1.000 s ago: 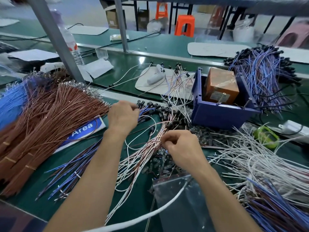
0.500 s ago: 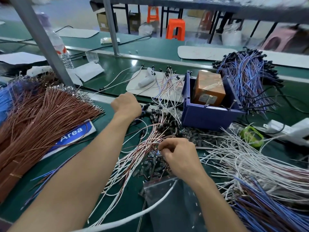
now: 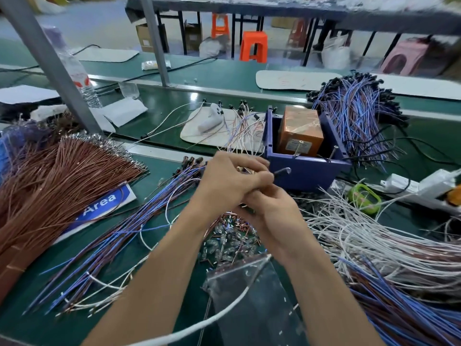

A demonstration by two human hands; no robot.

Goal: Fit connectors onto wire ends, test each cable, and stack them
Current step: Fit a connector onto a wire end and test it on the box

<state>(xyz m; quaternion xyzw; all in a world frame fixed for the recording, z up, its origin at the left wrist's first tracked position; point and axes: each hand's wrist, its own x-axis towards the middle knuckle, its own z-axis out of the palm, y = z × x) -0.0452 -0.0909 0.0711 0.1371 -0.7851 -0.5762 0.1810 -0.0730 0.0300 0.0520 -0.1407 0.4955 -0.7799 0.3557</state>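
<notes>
Landmark: blue bin (image 3: 306, 173), sitting on the green worktop (image 3: 62, 325) with an orange box (image 3: 299, 131) standing inside it.

Both hands are meeting just in front of the bin's front wall, touching each other. The left hand (image 3: 229, 181) is lying uppermost. Its grip is closing on a small dark connector (image 3: 282, 171), pinching it at the fingertips. The connector's bent metal tip is pointing at the bin wall; whether it is touching cannot be told. The right hand (image 3: 272, 216) is sitting below, fingers curling inward. What its grip is holding cannot be told.

A heap of loose connectors (image 3: 224, 240) is lying in front of the bin, beneath the hands, spilling from a clear bag (image 3: 254, 295) nearer the person.

Left of the bin, blue and brown wires (image 3: 119, 236) are fanning toward the worktop's near edge, with a brown bundle (image 3: 55, 186) lying further left. White wires (image 3: 374, 240) are crowding the front right. Finished cables (image 3: 356, 113) are piling up behind the bin's right wall.

Bare worktop is showing only in narrow strips between the bundles and along the near left edge.
</notes>
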